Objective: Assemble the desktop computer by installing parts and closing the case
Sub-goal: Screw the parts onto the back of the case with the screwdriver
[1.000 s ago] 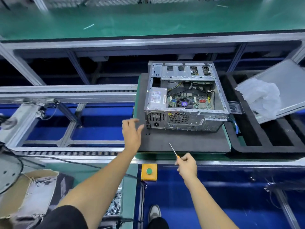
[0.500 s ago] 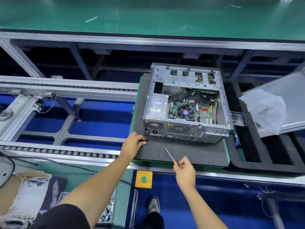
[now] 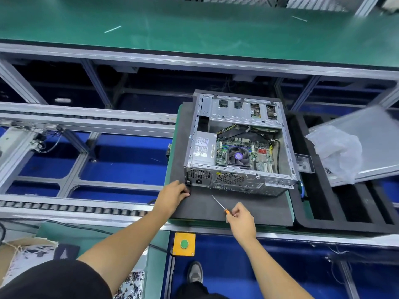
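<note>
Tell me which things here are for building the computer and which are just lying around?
For the job:
open computer case
screwdriver, held by the right hand
grey mat, gripped by the left hand
side panel

Just lying about:
yellow button box
cardboard box

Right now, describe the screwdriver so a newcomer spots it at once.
Find the open computer case on the dark foam mat. Just in front of it, the right hand pinches the screwdriver: a thin silver shaft with an orange handle, the only tool there.

Computer case (image 3: 239, 143) on mat (image 3: 216, 210), screwdriver (image 3: 219, 204) before
</note>
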Tool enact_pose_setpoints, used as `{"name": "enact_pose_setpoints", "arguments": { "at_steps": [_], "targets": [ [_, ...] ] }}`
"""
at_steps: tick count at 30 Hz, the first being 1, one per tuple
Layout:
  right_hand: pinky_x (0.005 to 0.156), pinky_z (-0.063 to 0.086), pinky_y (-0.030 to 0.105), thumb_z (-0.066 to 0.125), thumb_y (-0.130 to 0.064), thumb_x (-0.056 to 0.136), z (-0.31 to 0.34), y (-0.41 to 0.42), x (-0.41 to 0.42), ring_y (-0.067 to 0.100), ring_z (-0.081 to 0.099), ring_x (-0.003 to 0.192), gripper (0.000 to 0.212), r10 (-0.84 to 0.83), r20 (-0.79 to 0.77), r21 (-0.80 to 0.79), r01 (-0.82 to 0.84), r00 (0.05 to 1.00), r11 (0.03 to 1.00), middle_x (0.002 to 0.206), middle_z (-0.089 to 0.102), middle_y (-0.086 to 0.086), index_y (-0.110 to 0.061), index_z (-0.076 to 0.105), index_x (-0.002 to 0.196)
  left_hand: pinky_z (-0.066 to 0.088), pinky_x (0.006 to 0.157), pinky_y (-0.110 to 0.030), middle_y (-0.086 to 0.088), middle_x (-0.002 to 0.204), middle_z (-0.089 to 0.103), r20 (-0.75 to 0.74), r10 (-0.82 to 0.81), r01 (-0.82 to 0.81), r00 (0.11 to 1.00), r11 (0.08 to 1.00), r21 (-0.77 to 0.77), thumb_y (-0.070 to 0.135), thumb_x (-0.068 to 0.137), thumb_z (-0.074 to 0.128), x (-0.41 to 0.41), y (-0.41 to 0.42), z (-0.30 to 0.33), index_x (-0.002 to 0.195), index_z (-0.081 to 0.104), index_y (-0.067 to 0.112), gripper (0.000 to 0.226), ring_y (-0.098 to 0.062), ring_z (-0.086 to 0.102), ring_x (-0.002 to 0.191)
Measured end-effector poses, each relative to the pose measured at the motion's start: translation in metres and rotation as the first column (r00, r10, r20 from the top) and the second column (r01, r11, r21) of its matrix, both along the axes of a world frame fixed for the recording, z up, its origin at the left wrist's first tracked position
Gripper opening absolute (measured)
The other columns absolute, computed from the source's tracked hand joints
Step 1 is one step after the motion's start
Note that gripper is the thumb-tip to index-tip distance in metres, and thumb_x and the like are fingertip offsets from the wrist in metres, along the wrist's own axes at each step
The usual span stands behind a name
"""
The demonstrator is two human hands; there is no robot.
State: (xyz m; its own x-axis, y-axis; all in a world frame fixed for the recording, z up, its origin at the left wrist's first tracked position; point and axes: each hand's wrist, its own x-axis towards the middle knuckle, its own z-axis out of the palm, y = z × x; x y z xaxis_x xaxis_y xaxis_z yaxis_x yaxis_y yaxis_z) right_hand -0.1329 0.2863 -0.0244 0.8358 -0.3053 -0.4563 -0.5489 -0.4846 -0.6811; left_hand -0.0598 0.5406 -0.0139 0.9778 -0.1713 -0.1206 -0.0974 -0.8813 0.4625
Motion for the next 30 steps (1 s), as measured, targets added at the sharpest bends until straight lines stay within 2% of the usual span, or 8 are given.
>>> {"name": "enact_pose_setpoints", "arguments": {
  "at_steps": [6, 11, 13, 19, 23, 25, 27, 30],
  "targets": [
    [0.057, 0.036, 0.031, 0.066, -0.03, 0.09, -0.004, -0.003, 0.007, 0.017, 0.045, 0.056, 0.028, 0.034, -0.024, -0.049, -0.035, 0.999, 0.998, 0.075, 0.069, 0.006, -0.02, 0.043, 0.078, 0.045, 0.082, -0.032, -0.003, 0.109, 0.06, 0.005, -0.022, 0.022, 1.0, 1.0, -0.001, 0.032, 0.1, 0.063, -0.001, 0.0, -0.002, 0.107, 0.07, 0.015, 0.02, -0.024, 0.06, 0.102],
    [0.056, 0.037, 0.031, 0.066, -0.031, 0.09, -0.004, -0.006, 0.009, 0.017, 0.047, 0.056, 0.026, 0.063, -0.043, -0.051, -0.065, 0.997, 0.997, 0.076, 0.069, 0.005, -0.02, 0.045, 0.079, 0.047, 0.092, -0.033, -0.005, 0.118, 0.055, -0.024, -0.049, 0.049, 0.999, 0.999, 0.024, 0.037, 0.102, 0.058, -0.002, -0.003, -0.001, 0.122, 0.063, 0.015, 0.03, -0.022, 0.054, 0.111],
    [0.058, 0.04, 0.032, 0.066, -0.027, 0.089, -0.003, -0.008, 0.008, 0.019, 0.048, 0.057, 0.025, 0.071, -0.048, -0.019, -0.072, 0.996, 0.997, 0.077, 0.07, 0.007, -0.02, 0.045, 0.079, 0.046, 0.091, -0.033, -0.006, 0.119, 0.054, -0.026, -0.066, 0.067, 0.998, 0.997, 0.037, 0.037, 0.103, 0.057, -0.002, -0.005, 0.001, 0.125, 0.062, 0.016, 0.031, -0.022, 0.053, 0.113],
    [0.058, 0.043, 0.036, 0.066, -0.019, 0.088, -0.001, -0.012, 0.006, 0.021, 0.048, 0.058, 0.025, 0.091, -0.059, 0.03, -0.089, 0.994, 0.996, 0.077, 0.07, 0.011, -0.02, 0.043, 0.077, 0.047, 0.085, -0.034, -0.005, 0.116, 0.053, -0.01, -0.074, 0.075, 0.997, 0.995, 0.064, 0.033, 0.103, 0.056, -0.003, -0.011, 0.0, 0.114, 0.061, 0.014, 0.022, -0.022, 0.051, 0.113],
    [0.058, 0.044, 0.036, 0.066, -0.016, 0.088, 0.001, -0.014, 0.007, 0.02, 0.049, 0.058, 0.025, 0.106, -0.066, 0.034, -0.104, 0.992, 0.994, 0.078, 0.071, 0.01, -0.021, 0.045, 0.077, 0.048, 0.09, -0.038, -0.007, 0.113, 0.054, -0.003, -0.032, 0.033, 0.999, 0.999, 0.035, 0.031, 0.102, 0.059, -0.005, -0.012, -0.005, 0.111, 0.062, 0.01, 0.022, -0.024, 0.052, 0.11],
    [0.058, 0.044, 0.033, 0.065, -0.02, 0.088, 0.002, -0.017, 0.006, 0.019, 0.054, 0.058, 0.023, 0.124, -0.065, 0.003, -0.124, 0.99, 0.992, 0.077, 0.071, 0.004, -0.024, 0.046, 0.076, 0.047, 0.093, -0.039, -0.007, 0.114, 0.055, 0.0, -0.029, 0.029, 1.0, 0.999, 0.022, 0.03, 0.101, 0.061, -0.005, -0.012, -0.006, 0.112, 0.062, 0.011, 0.022, -0.024, 0.052, 0.11],
    [0.056, 0.041, 0.029, 0.066, -0.029, 0.088, 0.005, -0.022, 0.007, 0.016, 0.058, 0.062, 0.02, 0.145, -0.062, -0.094, -0.15, 0.988, 0.984, 0.073, 0.069, -0.005, -0.025, 0.049, 0.078, 0.047, 0.095, -0.038, -0.006, 0.116, 0.056, 0.008, -0.028, 0.028, 1.0, 1.0, 0.007, 0.03, 0.1, 0.062, -0.006, -0.013, -0.005, 0.116, 0.062, 0.012, 0.024, -0.024, 0.052, 0.111],
    [0.054, 0.037, 0.028, 0.066, -0.034, 0.087, 0.009, -0.037, 0.009, 0.009, 0.057, 0.065, 0.019, 0.171, -0.033, -0.198, -0.174, 0.985, 0.965, 0.072, 0.065, -0.01, -0.027, 0.051, 0.077, 0.047, 0.092, -0.038, -0.002, 0.116, 0.059, 0.093, -0.062, 0.053, 0.994, 0.994, 0.1, 0.036, 0.098, 0.063, -0.01, -0.017, -0.002, 0.119, 0.063, 0.017, 0.028, -0.024, 0.052, 0.106]
  ]
}}
